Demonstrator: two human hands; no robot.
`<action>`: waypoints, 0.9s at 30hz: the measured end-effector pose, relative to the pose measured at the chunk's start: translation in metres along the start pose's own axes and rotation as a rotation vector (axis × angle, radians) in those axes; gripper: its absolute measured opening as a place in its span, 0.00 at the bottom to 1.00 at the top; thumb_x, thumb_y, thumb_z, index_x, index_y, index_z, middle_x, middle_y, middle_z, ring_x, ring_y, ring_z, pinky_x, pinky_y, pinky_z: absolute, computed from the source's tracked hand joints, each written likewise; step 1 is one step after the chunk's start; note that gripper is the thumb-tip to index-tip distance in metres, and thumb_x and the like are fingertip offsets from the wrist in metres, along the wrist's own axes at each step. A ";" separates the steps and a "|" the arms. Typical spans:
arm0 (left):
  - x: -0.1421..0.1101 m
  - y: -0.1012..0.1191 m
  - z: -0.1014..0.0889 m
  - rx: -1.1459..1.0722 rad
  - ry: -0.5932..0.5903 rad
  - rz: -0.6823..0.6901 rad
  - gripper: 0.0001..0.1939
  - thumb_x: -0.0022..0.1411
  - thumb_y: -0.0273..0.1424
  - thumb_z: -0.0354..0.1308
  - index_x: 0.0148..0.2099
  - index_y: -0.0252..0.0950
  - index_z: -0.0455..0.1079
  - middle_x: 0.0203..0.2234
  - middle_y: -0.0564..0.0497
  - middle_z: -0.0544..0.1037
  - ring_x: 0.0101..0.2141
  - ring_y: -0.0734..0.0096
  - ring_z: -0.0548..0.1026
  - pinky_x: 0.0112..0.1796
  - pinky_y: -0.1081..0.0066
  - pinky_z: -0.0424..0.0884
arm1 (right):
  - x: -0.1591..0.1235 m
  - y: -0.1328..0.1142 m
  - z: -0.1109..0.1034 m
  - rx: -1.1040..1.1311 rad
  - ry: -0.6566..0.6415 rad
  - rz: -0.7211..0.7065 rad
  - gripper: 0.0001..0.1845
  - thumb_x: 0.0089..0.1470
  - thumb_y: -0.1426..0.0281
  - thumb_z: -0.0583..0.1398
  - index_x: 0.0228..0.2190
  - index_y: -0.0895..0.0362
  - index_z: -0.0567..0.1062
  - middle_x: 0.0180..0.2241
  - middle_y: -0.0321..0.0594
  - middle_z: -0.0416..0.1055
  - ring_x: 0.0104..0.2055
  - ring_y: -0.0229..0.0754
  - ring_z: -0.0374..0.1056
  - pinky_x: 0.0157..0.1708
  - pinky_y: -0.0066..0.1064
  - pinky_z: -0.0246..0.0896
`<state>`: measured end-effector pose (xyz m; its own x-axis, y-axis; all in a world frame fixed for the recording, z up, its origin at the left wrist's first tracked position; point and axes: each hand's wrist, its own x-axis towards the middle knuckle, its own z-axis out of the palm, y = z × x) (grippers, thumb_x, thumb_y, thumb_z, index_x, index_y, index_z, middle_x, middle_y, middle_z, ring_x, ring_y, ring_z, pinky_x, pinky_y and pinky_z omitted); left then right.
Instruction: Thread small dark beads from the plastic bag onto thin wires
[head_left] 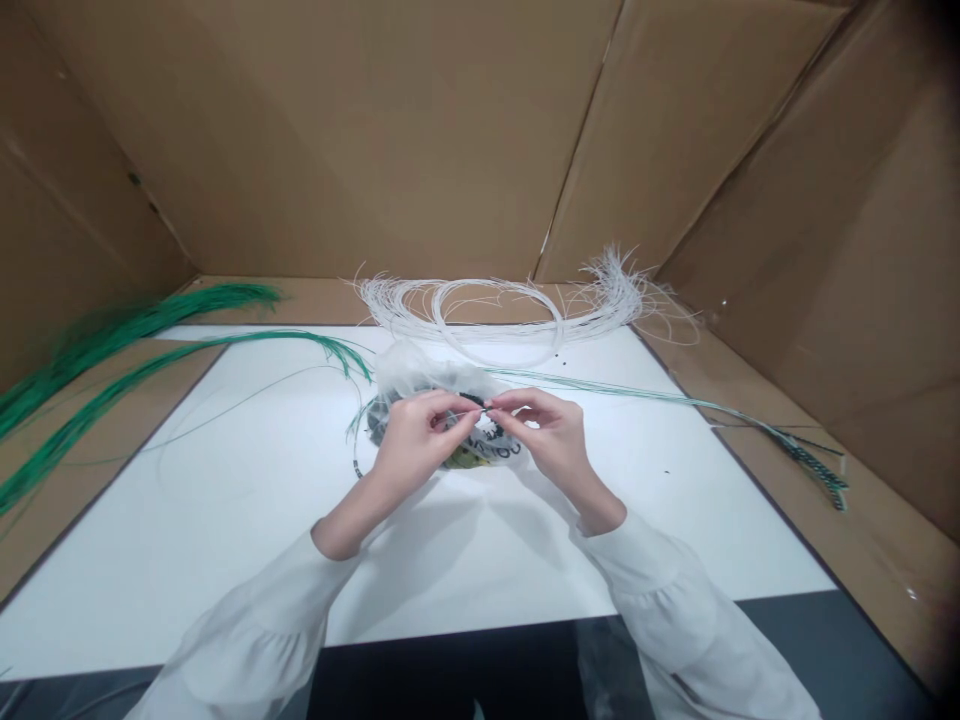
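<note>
Over the middle of the white table, my left hand [424,425] and my right hand [551,430] meet fingertip to fingertip, both in a pinch. A thin strand [466,414] shows at my left fingertips. Between my right thumb and forefinger is a small dark piece [486,408], too small to make out fully. Just beneath and behind both hands lies a clear plastic bag [409,365] with dark print and dark and yellowish contents; my hands partly hide it. Thin green strands [585,382] run from behind my right hand towards the right edge.
Two bundles of green strands [187,345] lie at the left. Coiled white strands [495,325] stretch along the back. Dark-and-green striped pieces [814,465] sit on the strand ends at the right. Cardboard walls [375,140] enclose the white table [247,540] on three sides.
</note>
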<state>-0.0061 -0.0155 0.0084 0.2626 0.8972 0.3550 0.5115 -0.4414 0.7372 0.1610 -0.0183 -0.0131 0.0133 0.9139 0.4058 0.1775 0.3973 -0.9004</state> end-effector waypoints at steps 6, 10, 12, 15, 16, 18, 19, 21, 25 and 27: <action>0.000 -0.001 0.001 0.022 -0.005 0.032 0.10 0.56 0.33 0.54 0.32 0.35 0.75 0.21 0.52 0.74 0.20 0.78 0.63 0.24 0.76 0.59 | -0.001 -0.005 0.000 -0.064 -0.014 -0.057 0.04 0.44 0.70 0.63 0.27 0.52 0.78 0.28 0.36 0.76 0.29 0.39 0.70 0.27 0.29 0.65; 0.000 -0.001 0.001 0.026 -0.011 0.055 0.09 0.56 0.32 0.54 0.32 0.35 0.75 0.20 0.52 0.74 0.19 0.78 0.64 0.24 0.76 0.59 | -0.002 -0.006 -0.001 -0.102 -0.022 -0.089 0.05 0.45 0.69 0.62 0.28 0.52 0.78 0.28 0.36 0.76 0.29 0.39 0.70 0.28 0.30 0.65; 0.001 0.000 0.001 0.024 -0.017 0.053 0.09 0.56 0.32 0.55 0.32 0.35 0.75 0.21 0.52 0.75 0.19 0.78 0.64 0.24 0.76 0.59 | -0.002 -0.007 -0.001 -0.111 -0.022 -0.098 0.05 0.45 0.69 0.62 0.28 0.51 0.78 0.28 0.36 0.77 0.29 0.39 0.70 0.28 0.30 0.65; 0.001 0.000 0.000 0.023 -0.028 0.048 0.09 0.56 0.32 0.55 0.32 0.34 0.75 0.21 0.52 0.75 0.20 0.78 0.64 0.25 0.76 0.59 | -0.003 -0.006 -0.001 -0.115 -0.022 -0.103 0.05 0.45 0.70 0.62 0.28 0.51 0.78 0.28 0.35 0.77 0.30 0.39 0.71 0.29 0.30 0.65; 0.001 0.000 0.000 0.022 -0.031 0.047 0.09 0.56 0.32 0.55 0.32 0.34 0.75 0.21 0.52 0.75 0.20 0.78 0.64 0.25 0.76 0.59 | -0.003 -0.006 -0.001 -0.113 -0.019 -0.103 0.05 0.45 0.70 0.62 0.28 0.51 0.78 0.28 0.35 0.77 0.30 0.40 0.71 0.29 0.30 0.65; 0.001 -0.001 0.000 0.020 -0.034 0.043 0.10 0.56 0.32 0.54 0.33 0.35 0.75 0.21 0.52 0.75 0.20 0.77 0.64 0.25 0.76 0.59 | -0.002 -0.006 -0.001 -0.106 -0.013 -0.101 0.05 0.45 0.69 0.62 0.28 0.51 0.78 0.28 0.35 0.77 0.30 0.40 0.71 0.29 0.30 0.65; 0.001 -0.001 0.000 0.019 -0.035 0.042 0.10 0.56 0.32 0.54 0.33 0.35 0.76 0.22 0.52 0.75 0.20 0.77 0.64 0.25 0.76 0.59 | -0.002 -0.006 -0.001 -0.103 -0.012 -0.099 0.05 0.46 0.69 0.62 0.28 0.51 0.78 0.28 0.35 0.77 0.30 0.40 0.71 0.29 0.30 0.65; 0.000 -0.001 0.001 0.019 -0.035 0.045 0.10 0.56 0.32 0.54 0.33 0.35 0.76 0.22 0.52 0.75 0.20 0.77 0.64 0.25 0.76 0.59 | -0.003 -0.005 -0.001 -0.104 -0.014 -0.098 0.05 0.46 0.69 0.62 0.28 0.51 0.78 0.28 0.35 0.77 0.30 0.40 0.71 0.29 0.30 0.65; 0.001 -0.001 0.001 0.029 -0.038 0.055 0.09 0.56 0.32 0.54 0.33 0.36 0.76 0.22 0.52 0.76 0.20 0.77 0.65 0.26 0.76 0.61 | -0.003 -0.004 -0.002 -0.146 -0.028 -0.125 0.06 0.47 0.69 0.61 0.29 0.50 0.78 0.28 0.36 0.77 0.30 0.40 0.70 0.29 0.31 0.65; 0.001 -0.001 0.001 0.043 -0.045 0.065 0.09 0.56 0.31 0.54 0.33 0.36 0.76 0.23 0.51 0.77 0.20 0.76 0.66 0.27 0.75 0.61 | -0.004 -0.002 -0.003 -0.204 -0.043 -0.174 0.07 0.48 0.69 0.60 0.30 0.50 0.78 0.29 0.36 0.76 0.30 0.41 0.70 0.29 0.32 0.65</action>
<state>-0.0057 -0.0140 0.0072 0.3323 0.8654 0.3750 0.5262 -0.5001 0.6878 0.1632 -0.0226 -0.0124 -0.0762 0.8376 0.5410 0.3681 0.5279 -0.7654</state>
